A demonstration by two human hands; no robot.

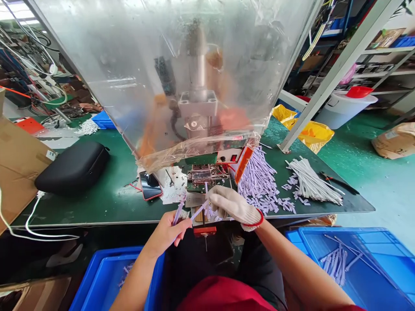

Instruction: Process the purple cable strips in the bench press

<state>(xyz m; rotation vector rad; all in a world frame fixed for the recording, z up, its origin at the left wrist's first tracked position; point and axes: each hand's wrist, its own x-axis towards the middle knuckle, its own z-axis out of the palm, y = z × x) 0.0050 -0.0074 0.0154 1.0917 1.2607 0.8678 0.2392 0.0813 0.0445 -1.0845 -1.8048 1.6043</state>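
Observation:
My bare left hand (169, 233) is closed round a few thin purple strips (178, 211) in front of the table's edge. One more purple strip (199, 210) slants from its thumb up to the fingertips of my right hand (231, 204), which wears a white knitted glove with a red cuff. Those gloved fingertips are pinched at the strip's upper end. Just beyond them, a small metal fixture (201, 175) sits at the foot of a machine, and a short purple piece sticks out of it towards me. Small purple scraps lie under my right hand.
A cloudy plastic guard (194, 77) hangs over the machine. Purple strips (257, 181) are heaped on the right, beside white strips (313, 179) and pliers (340, 183). Phone (150, 185) and black case (73, 166) lie left. Blue bins (97, 276) flank my legs.

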